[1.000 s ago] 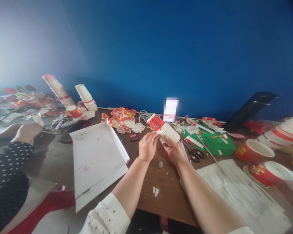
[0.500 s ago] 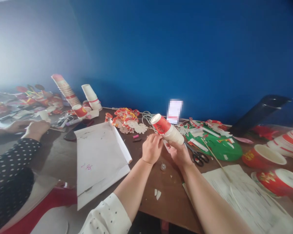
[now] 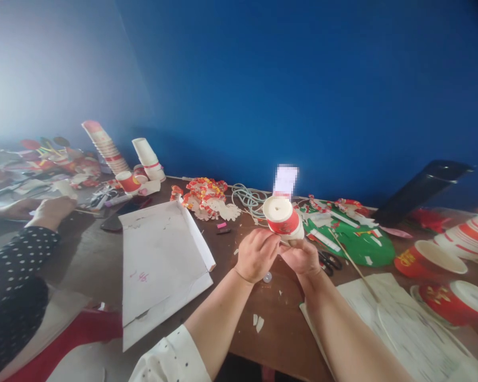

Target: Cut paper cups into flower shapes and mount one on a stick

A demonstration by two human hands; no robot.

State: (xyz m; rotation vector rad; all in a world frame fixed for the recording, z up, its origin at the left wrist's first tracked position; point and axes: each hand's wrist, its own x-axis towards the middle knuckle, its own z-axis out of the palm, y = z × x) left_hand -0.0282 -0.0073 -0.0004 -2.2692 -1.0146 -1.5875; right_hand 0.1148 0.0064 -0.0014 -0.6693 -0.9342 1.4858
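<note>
Right of the white card point(image 3: 163, 265), our right hand point(image 3: 302, 257) gripped the paper cups point(image 3: 284, 225) from below; our left hand point(image 3: 258, 254), fingers bent, met their near side, its hold hidden from us. A loosened right grip could have let the cups slide apart. Beyond the card lay paper cut-outs point(image 3: 205, 194).

Got two bare hands, left point(image 3: 258, 254) and right point(image 3: 303, 258), plus one red paper cup point(image 3: 283, 225) with a white base between them. Left of the left hand: two leaning white-and-red paper-cup stacks point(image 3: 107, 151), one big white cardboard sheet point(image 3: 163, 265). Right of the right: two gold-patterned red paper cups point(image 3: 410, 261), one dark cylindrical flask point(image 3: 418, 191).
</note>
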